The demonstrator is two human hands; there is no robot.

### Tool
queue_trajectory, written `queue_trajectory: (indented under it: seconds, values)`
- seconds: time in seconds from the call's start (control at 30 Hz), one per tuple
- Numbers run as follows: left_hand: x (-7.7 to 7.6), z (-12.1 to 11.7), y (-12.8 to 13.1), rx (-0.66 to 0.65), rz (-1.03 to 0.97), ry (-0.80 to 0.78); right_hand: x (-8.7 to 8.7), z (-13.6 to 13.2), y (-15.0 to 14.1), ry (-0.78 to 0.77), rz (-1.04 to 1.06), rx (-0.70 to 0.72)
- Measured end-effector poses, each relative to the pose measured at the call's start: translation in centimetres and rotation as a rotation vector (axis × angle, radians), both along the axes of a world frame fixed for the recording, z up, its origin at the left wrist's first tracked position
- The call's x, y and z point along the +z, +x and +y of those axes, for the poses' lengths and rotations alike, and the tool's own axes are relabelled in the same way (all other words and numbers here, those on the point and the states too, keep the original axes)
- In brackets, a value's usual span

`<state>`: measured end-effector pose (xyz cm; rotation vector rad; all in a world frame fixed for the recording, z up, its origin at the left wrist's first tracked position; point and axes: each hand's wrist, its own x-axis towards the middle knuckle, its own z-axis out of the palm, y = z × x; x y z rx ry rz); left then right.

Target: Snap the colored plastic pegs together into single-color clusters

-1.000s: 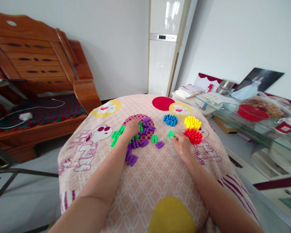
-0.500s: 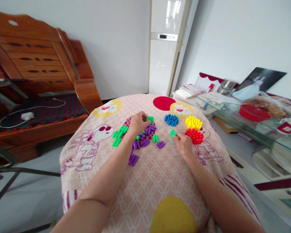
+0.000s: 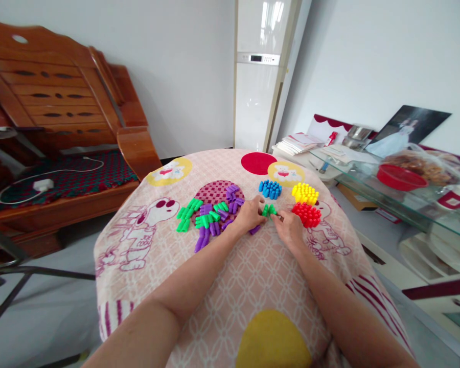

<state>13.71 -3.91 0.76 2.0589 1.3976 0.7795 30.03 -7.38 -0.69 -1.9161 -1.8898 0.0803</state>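
Note:
Small green building blocks (image 3: pixel 269 210) stand between my two hands, above the tablecloth. My left hand (image 3: pixel 250 213) reaches in from the left, its fingers closed on a green block at the left of the pair. On the other side my right hand (image 3: pixel 289 226) pinches a green block between thumb and fingertips. The fingers partly hide where the blocks meet, so I cannot tell if they are joined. A purple block (image 3: pixel 254 230) lies just under my left hand. Left of it spread loose purple blocks (image 3: pixel 203 238) and green blocks (image 3: pixel 189 212).
Clusters of blue blocks (image 3: pixel 270 189), yellow blocks (image 3: pixel 305 193) and red blocks (image 3: pixel 307 214) stand beyond and beside my right hand. The patterned tablecloth (image 3: pixel 230 286) covers a round table. A glass shelf with a red bowl (image 3: pixel 401 177) is at the right, a wooden bench (image 3: pixel 61 102) at the left.
My left hand has moved right and nearer, from the pile to beside my right hand, carrying a green block. My right hand has stayed nearly in place with its green block.

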Motion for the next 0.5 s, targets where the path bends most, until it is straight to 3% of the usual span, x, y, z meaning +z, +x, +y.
queue_trajectory:
  seconds: [0.13, 0.33, 0.5]
  values:
    - [-0.5, 0.2, 0.0, -0.081, -0.055, -0.02, 0.0, -0.1, 0.2, -0.018, -0.019, 0.04]
    - [-1.2, 0.2, 0.8, -0.07, -0.037, 0.037, 0.0, -0.1, 0.3, -0.01, -0.019, 0.04]
    - [-0.5, -0.1, 0.9, -0.056, 0.008, 0.018, 0.2, -0.2, 0.3, -0.019, -0.01, 0.04]
